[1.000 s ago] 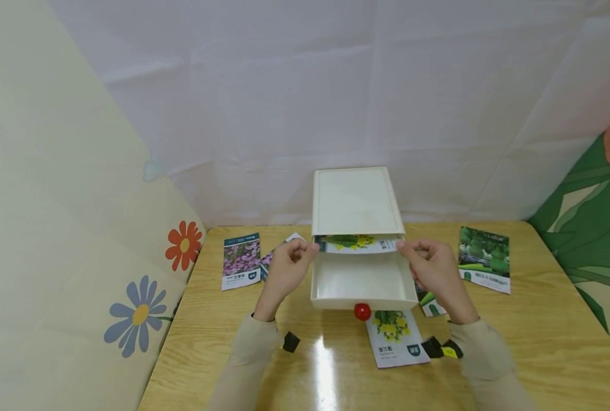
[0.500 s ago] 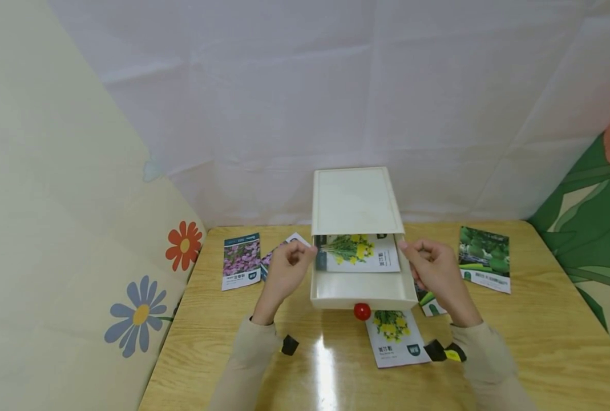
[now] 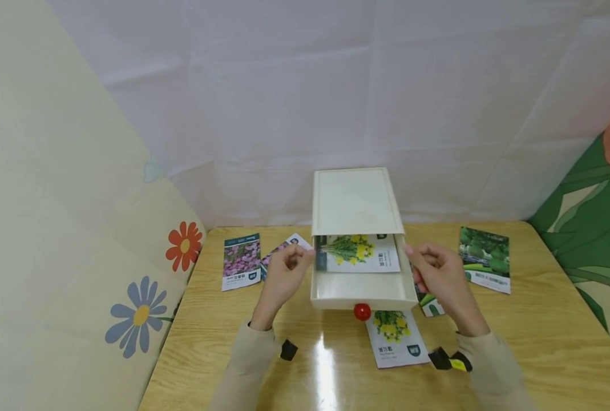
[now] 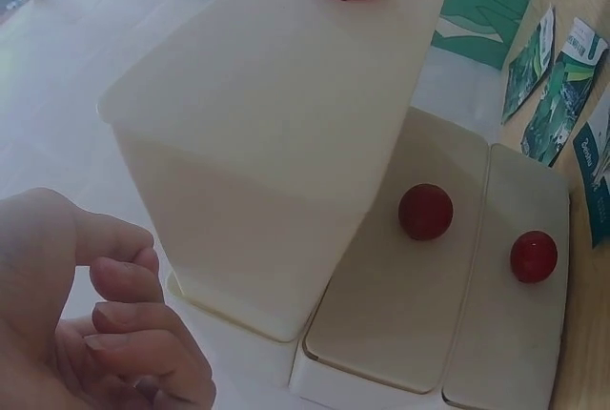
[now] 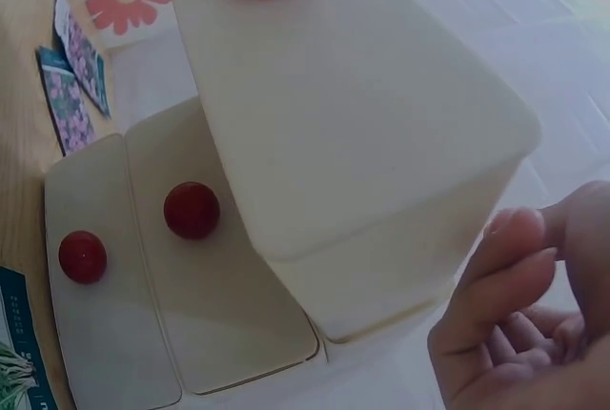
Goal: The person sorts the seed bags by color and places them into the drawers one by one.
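A white drawer unit stands against the back sheet, its top drawer pulled out by a red knob. Inside the drawer a seed packet with yellow flowers lies flat, its far edge under the unit's top. My left hand is beside the drawer's left wall, fingers loosely curled and holding nothing. On the opposite side, my right hand hovers by the right wall, also with nothing in its loosely curled fingers. The wrist views show two lower drawers with red knobs, both pushed in.
Another yellow-flower seed packet lies in front of the unit. At left are two packets with pink-purple flowers, one whole in view. Green packets lie at right, one near the back and another partly behind my right hand. All rest on the wooden table.
The yellow-flower packet, earlier held at its edges by both hands, has dropped flat into the drawer. My right hand has drawn slightly away to the right; the left hand has shifted slightly left.
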Demonstrator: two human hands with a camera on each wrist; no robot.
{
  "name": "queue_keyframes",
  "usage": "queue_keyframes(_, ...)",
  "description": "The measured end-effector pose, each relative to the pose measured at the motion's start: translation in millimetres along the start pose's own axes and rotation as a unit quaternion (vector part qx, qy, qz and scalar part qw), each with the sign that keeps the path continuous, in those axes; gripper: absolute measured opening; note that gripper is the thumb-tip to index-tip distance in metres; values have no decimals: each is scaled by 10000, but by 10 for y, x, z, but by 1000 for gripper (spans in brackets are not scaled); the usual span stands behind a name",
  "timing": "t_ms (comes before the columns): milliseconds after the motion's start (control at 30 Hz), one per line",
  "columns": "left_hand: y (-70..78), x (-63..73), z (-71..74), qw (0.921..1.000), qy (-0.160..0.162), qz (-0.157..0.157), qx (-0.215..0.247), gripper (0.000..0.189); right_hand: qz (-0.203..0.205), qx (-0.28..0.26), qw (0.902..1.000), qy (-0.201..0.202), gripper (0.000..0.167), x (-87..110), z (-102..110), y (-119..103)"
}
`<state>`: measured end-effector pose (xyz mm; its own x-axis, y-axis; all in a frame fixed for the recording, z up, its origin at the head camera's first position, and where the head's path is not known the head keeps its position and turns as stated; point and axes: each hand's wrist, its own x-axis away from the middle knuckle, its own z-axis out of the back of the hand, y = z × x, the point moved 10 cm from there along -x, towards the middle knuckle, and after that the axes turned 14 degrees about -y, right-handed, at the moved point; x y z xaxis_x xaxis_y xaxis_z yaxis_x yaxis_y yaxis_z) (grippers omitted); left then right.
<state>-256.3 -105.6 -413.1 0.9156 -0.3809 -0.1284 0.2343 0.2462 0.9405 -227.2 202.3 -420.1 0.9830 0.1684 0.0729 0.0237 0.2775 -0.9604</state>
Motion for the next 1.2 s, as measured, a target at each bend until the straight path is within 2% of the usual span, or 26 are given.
queue_keyframes(200,-33,51,12,9998,186,-54,23,24,211,140,9996,79,46,69,15,-18)
queue_keyframes(400,-82,115,7,9996,231,147,-30,20,298,57,9994,183,42,138,15,23)
queue_keyframes(667,179,261,1,9998,179,52,31,17,368,-70,9989,264,39,199,-3,151)
queue_keyframes(900,68,324,-19,9995,101,259,130,22,195,-2,9995,254,40,239,-28,292)
queue_keyframes(1100,5,357,-34,9996,61,270,89,20,324,141,9990,279,35,272,-37,374)
queue_keyframes(1200,-60,378,-46,9993,66,376,36,16,336,153,9989,273,33,291,-46,429)
